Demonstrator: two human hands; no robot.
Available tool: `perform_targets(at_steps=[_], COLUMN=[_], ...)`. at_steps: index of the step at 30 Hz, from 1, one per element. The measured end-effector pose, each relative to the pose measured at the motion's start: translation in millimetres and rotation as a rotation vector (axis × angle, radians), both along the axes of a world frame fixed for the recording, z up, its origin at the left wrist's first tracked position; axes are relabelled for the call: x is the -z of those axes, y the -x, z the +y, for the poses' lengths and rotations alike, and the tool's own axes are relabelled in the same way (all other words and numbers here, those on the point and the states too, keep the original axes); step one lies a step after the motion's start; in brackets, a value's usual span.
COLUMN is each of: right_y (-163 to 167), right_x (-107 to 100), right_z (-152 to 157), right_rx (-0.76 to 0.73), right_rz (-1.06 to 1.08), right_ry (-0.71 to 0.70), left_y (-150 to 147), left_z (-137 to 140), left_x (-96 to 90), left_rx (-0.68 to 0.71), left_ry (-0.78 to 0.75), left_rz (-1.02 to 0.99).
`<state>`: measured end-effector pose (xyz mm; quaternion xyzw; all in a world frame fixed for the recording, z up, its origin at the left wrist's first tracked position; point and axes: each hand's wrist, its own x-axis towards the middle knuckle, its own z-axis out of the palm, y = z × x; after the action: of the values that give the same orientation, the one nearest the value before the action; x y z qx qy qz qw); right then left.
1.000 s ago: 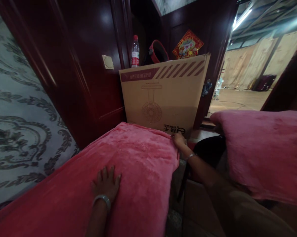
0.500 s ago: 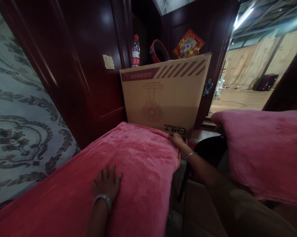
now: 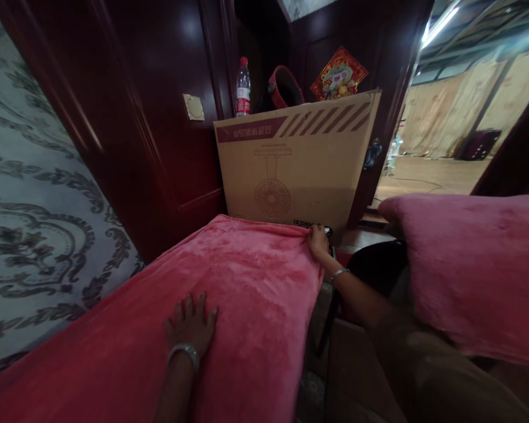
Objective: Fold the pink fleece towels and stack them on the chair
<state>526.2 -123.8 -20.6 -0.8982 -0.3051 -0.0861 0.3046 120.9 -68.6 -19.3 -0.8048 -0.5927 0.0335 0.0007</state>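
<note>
A pink plush blanket (image 3: 246,294) covers the long surface in front of me, its far edge slightly bunched. My left hand (image 3: 191,322) lies flat on it with fingers spread, a silver bracelet at the wrist. At the far right corner, my right hand (image 3: 319,242) has its fingers closed on the blanket's edge. A thin bangle circles that wrist too. Right behind the corner stands a large cardboard box (image 3: 295,164) printed with a fan drawing, its lower edge partly hidden by the blanket and my right hand.
On the box stand a plastic bottle (image 3: 243,88) with a red cap and a red-rimmed round object (image 3: 285,87). A dark red door (image 3: 158,117) and patterned wall (image 3: 35,235) border the left. At right, a second pink cover (image 3: 479,270) lies beside a black chair-like shape (image 3: 374,264).
My right hand has moved slightly right and up with the blanket's corner, drawing the far edge tauter and covering more of the box's lettering. My left hand has stayed in place.
</note>
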Motion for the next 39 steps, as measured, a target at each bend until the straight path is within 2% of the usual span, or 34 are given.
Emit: perform_targets(at_steps=[4,7,10,13,15,18,22,27,32,36,39], right_y=[9,28,53,69,72,72,86,117,125,123,123], right_x=[6,13,21,30,33,31,25,33,35,36,40], right_z=[-1,0,-1,-3,-5,-6,-14,-33,-41,-43,-43], right_rx=[-0.006,-0.05,-0.309,-0.51,-0.509,-0.487,-0.482,-0.654,-0.658,-0.653,-0.664], right_rz=[-0.038,-0.094,-0.238,-0.259,-0.194,-0.159,-0.142,-0.18,-0.175,-0.166,-0.166], right_ry=[-0.014,-0.003,0.081,0.285,0.393,0.443,0.452,0.417,0.422,0.408,0.377], left_y=[0,0,0,0,0,-1,-1,-1,-6,-5,4], left_z=[1,2,2,1,0,0,-1,-4,-10,-32,-69], left_x=[1.9,3.4,3.9,2.9,1.6,0.0,-0.3,0.2,-6.8,-16.7,-17.9], left_rx=[0.01,0.011,0.008,0.011,0.012,0.01,0.001,0.04,0.011,-0.001,0.03], left_ry=[-0.006,-0.006,-0.011,-0.011,0.001,0.012,0.014,-0.003,0.032,0.094,0.109], left_rz=[-0.009,-0.002,0.005,0.01,0.015,0.016,0.002,-0.023,-0.023,-0.027,-0.024])
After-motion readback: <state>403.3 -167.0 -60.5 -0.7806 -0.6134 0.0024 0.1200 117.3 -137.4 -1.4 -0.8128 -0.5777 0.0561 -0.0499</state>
